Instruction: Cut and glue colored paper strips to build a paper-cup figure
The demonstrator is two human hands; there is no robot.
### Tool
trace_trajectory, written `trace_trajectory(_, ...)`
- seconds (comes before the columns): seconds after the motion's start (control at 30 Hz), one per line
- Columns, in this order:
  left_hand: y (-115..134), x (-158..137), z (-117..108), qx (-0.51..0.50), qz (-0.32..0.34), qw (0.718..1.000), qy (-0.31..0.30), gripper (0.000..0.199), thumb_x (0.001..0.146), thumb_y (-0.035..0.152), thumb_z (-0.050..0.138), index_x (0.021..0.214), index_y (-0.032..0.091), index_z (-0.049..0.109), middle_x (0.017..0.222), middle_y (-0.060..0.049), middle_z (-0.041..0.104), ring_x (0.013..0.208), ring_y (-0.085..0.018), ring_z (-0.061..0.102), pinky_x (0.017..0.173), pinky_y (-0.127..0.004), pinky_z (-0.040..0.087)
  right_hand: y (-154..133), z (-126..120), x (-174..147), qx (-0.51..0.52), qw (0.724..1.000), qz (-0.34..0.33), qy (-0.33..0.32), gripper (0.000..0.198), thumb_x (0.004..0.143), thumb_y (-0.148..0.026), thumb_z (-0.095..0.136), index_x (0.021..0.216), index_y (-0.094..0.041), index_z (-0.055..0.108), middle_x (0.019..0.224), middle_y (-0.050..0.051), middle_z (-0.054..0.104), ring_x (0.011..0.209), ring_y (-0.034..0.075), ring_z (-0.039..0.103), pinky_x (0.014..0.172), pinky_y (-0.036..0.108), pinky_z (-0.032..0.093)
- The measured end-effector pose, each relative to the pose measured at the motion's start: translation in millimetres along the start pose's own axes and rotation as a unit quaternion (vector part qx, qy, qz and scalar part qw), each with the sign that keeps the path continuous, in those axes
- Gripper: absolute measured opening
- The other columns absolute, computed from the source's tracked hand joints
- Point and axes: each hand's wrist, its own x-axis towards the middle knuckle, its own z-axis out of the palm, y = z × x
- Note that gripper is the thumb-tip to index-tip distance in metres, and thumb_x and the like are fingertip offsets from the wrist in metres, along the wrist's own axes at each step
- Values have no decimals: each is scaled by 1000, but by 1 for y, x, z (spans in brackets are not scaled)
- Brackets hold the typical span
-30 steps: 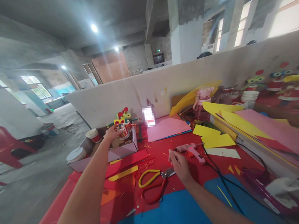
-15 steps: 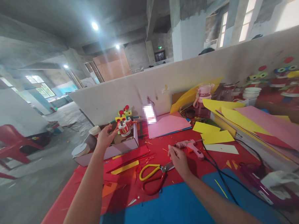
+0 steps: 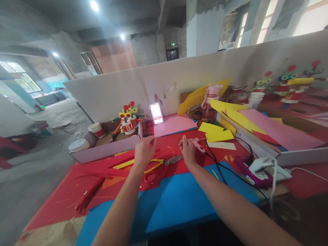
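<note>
My left hand (image 3: 145, 151) is over the red table cover, its fingers curled together above the scissors' handles; anything in them is hidden. My right hand (image 3: 188, 150) has its fingertips pinched, and I cannot make out anything between them. Beside it, partly hidden, lies a pink glue gun (image 3: 199, 145). Scissors (image 3: 174, 160) with one yellow and one red handle lie between and below the hands. At the back left, paper-cup robot figures (image 3: 128, 125) with yellow heads and red discs stand in a shallow box (image 3: 108, 149).
Pink sheets (image 3: 175, 124) lie at the back, with yellow paper pieces (image 3: 220, 135) to their right. Blue sheets (image 3: 167, 206) cover the front. Black cords cross toward a purple-and-white power strip (image 3: 257, 175). A box (image 3: 298, 155) with coloured sheets stands at right.
My left hand has moved right and down, away from the box and figures, to near my right hand. My right hand stays pinched by the glue gun. The view has shifted.
</note>
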Motion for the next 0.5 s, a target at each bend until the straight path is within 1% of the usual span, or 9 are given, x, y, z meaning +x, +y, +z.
trace_trajectory(0.07,-2,-9,13,38,-15,999,-1,23,88,26,47,93,22,69,87,-3,71,82,-15,62,73,-23,44,2,-1,2,-6,1000,-8,0,59,90,-64,31,56,-21,52,50,-1,49,51,14,49,54,27,37)
trace_trajectory(0.13,-7,-13,18,81,-28,996,-10,23,88,26,47,93,22,69,84,-4,70,82,-16,62,71,-24,43,2,-2,3,-17,1000,-16,0,59,90,-64,30,55,-21,53,50,0,50,51,15,49,54,27,37)
trace_trajectory(0.23,-19,-12,13,112,-54,992,-10,23,87,27,48,94,22,69,85,-4,70,78,-17,62,68,-24,40,3,-1,4,-27,999,-17,0,59,89,-65,32,55,-21,53,49,0,50,50,15,50,53,27,36)
trace_trajectory(0.37,-38,-8,1,124,-94,988,6,25,88,30,47,96,22,70,84,-4,71,76,-17,62,66,-24,38,4,1,2,-25,999,-16,-22,58,88,-66,34,55,-21,52,48,-1,49,48,14,49,51,27,36)
trace_trajectory(0.43,-45,-10,-1,127,-108,986,3,26,88,32,47,96,23,70,82,-4,71,75,-17,62,65,-24,38,4,1,1,-29,999,-23,-33,59,88,-66,34,56,-21,52,48,-1,49,49,14,49,52,26,36)
trace_trajectory(0.5,-48,-13,1,125,-117,985,-10,26,88,32,47,96,23,70,82,-4,71,75,-17,63,65,-24,38,4,0,-1,-31,999,-22,-30,59,89,-65,34,56,-20,52,49,-1,49,50,14,49,52,26,36)
